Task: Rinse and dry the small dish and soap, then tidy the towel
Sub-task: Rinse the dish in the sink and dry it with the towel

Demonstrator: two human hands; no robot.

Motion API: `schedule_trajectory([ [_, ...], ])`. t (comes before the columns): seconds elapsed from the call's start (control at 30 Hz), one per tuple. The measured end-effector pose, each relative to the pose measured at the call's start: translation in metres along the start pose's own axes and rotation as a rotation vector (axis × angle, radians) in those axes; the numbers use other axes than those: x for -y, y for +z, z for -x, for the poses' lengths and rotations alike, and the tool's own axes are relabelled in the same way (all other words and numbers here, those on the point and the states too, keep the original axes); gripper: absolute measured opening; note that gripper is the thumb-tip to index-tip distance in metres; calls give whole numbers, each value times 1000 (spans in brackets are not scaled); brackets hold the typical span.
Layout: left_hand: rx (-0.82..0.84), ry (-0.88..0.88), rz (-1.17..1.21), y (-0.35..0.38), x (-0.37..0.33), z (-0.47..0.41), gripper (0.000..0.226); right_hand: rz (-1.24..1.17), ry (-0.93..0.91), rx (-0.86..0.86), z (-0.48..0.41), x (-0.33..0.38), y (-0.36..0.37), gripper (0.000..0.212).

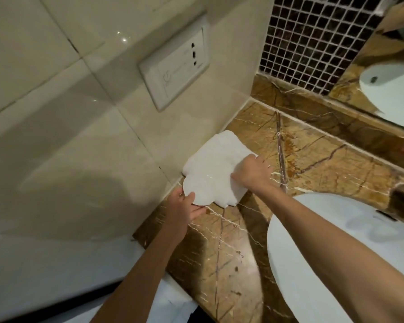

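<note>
Towel (216, 169), white and loosely folded, lies on the brown stone worktop (219, 264) pushed up against the tiled wall (79, 136), its long axis running from the near-left edge away toward the corner. At its near-left end the left hand (184, 206) pinches the edge between thumb and fingers. On the right side the right hand (252, 173) presses down flat, fingers closed onto the cloth. Both hands touch it; the sink (336, 252) sits to the right.

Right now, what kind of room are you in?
Most likely a bathroom. A white oval sink is set into a brown veined marble counter, a mirror hangs over it, and both hands are on a white towel beside the shiny cream wall tiles.
</note>
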State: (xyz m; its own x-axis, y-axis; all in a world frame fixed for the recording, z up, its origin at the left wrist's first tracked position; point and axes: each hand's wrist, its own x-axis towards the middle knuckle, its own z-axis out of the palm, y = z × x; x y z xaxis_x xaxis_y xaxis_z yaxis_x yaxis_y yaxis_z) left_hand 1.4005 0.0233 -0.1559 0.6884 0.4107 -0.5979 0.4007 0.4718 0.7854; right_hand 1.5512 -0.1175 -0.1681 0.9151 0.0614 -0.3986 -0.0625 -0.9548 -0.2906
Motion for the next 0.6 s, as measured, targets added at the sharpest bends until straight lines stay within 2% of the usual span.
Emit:
schedule_trajectory([
  [0.07,12,-19,-4,1,-1,-3,27,44,-34,-17,-2,0,-4,29],
  [0.13,21,-45,-8,3,-1,-6,27,68,-95,-16,-3,-1,-7,19],
  [0.23,61,-59,46,6,-2,-10,31,-3,-165,-67,3,-1,-8,25],
  [0.37,39,-17,30,7,-2,-13,14,-339,-270,-173,23,1,-7,18],
  [0.47,51,32,34,5,0,-11,16,-629,-251,-139,38,2,-9,23],
  [0.6,57,127,7,8,2,-7,18,-877,-230,1,55,11,-3,44],
])
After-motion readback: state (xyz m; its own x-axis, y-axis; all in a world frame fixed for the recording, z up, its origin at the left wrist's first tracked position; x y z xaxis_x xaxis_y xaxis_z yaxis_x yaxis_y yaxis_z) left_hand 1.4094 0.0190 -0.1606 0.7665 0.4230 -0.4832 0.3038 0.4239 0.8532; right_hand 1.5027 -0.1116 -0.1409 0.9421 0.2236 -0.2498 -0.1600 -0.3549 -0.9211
